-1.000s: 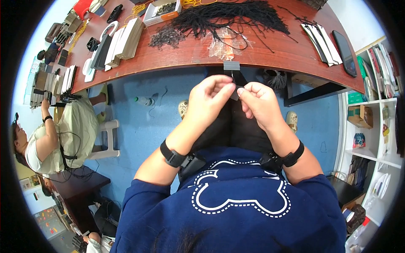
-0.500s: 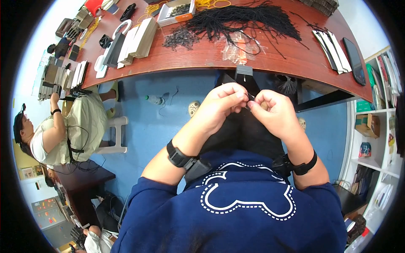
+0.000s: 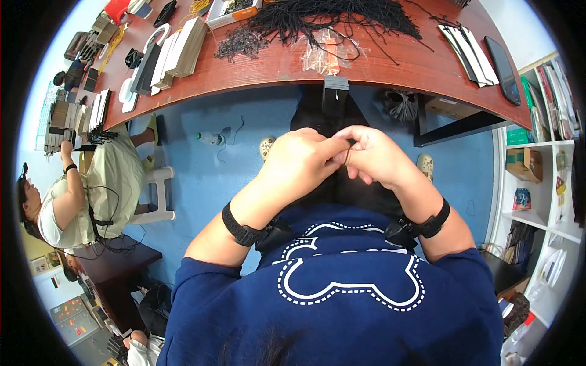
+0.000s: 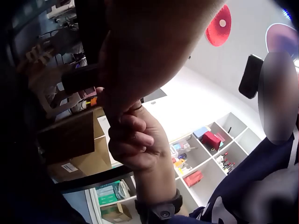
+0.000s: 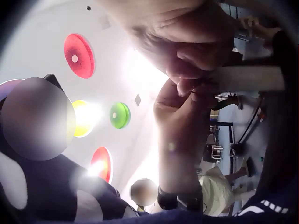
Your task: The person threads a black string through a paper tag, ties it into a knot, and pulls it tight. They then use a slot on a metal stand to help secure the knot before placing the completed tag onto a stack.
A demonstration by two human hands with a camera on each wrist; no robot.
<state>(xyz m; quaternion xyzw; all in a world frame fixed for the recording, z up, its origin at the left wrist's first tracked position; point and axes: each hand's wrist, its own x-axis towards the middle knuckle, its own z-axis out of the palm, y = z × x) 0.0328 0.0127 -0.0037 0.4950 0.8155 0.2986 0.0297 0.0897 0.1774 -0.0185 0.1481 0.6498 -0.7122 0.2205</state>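
In the head view my left hand (image 3: 299, 157) and right hand (image 3: 375, 155) meet over the lap, fingertips together. A thin black cord (image 3: 351, 146) shows at the fingertips, pinched between both hands; most of it is hidden by the fingers. The right wrist view has the left hand (image 5: 180, 112) below and the right hand (image 5: 187, 32) above, with a pale flat strip (image 5: 254, 78) beside the fingertips. Several curled fingers of the right hand (image 4: 133, 140) appear in the left wrist view. Just beyond the hands, a grey ribbed block (image 3: 336, 83) sits at the table edge.
On the red-brown table (image 3: 256, 76) lie a heap of black cords (image 3: 342, 18), small dark pieces (image 3: 241, 44), a clear plastic bag (image 3: 320, 55), stacked cards (image 3: 183, 52), white strips (image 3: 467, 55) and a phone (image 3: 502, 70). Another person (image 3: 79, 201) sits at left.
My hands drew apart slightly from the grey block and came closer together. The left hand turned so its back faces up, covering a dark flat piece seen earlier. The head view shifted.
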